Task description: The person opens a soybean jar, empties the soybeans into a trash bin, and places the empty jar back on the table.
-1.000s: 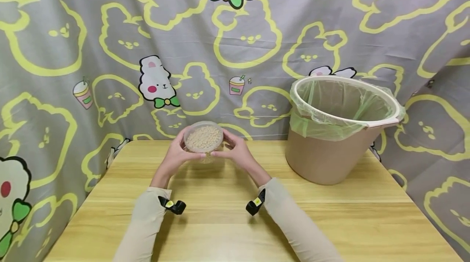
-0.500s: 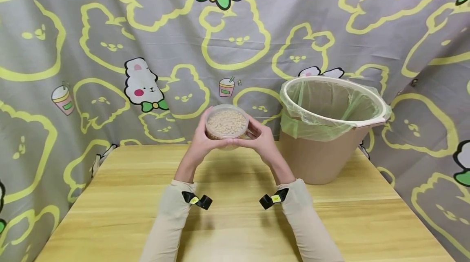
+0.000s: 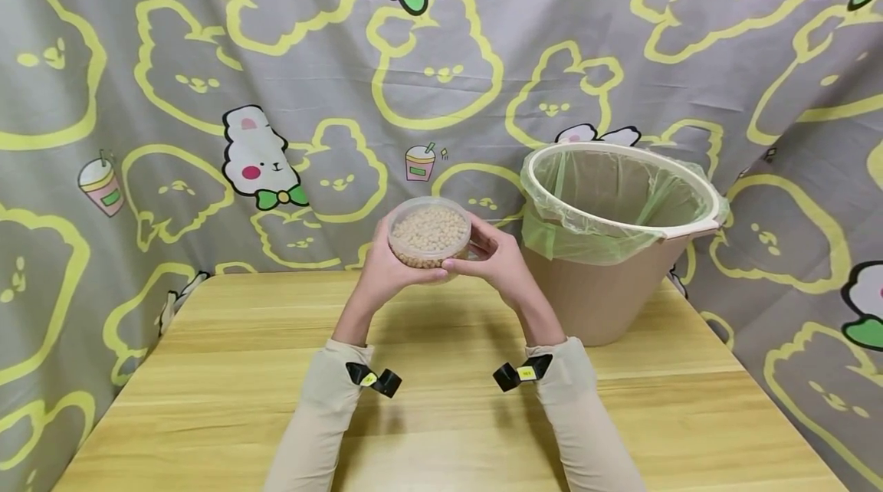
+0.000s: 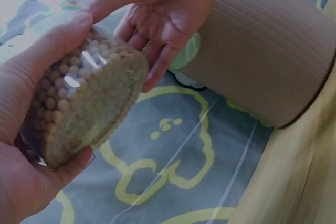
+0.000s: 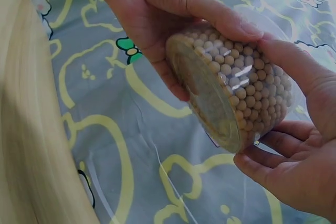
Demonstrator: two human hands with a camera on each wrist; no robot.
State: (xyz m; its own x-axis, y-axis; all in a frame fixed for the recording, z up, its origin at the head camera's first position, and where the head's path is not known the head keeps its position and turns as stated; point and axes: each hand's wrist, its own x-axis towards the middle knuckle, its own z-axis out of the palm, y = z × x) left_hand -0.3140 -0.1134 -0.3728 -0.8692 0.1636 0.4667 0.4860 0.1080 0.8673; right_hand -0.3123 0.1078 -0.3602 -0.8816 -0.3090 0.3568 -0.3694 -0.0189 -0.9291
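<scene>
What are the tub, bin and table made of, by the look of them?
Tub: probably clear, glossy plastic; the beads show through and bright highlights streak its side. Bin: likely matte plastic, with an evenly brown wall. Table: wood or wood-effect laminate, lightly shiny; grain streaks show.

The head view looks forward and down from above the arms (image 3: 313, 415), wide enough for both side edges of the surface (image 3: 441, 431), with the curtain (image 3: 310, 70) across the upper part. The left wrist view is much nearer and faces the underside of the container (image 4: 94, 98), left of centre; the bin (image 4: 268, 51), upper right, is shared with the head view. Equally near, the right wrist view has the surface slanting along its left edge. All three share container and fingers (image 5: 260, 167); the wrist pictures are dim, so their exact angle is difficult to judge.
</scene>
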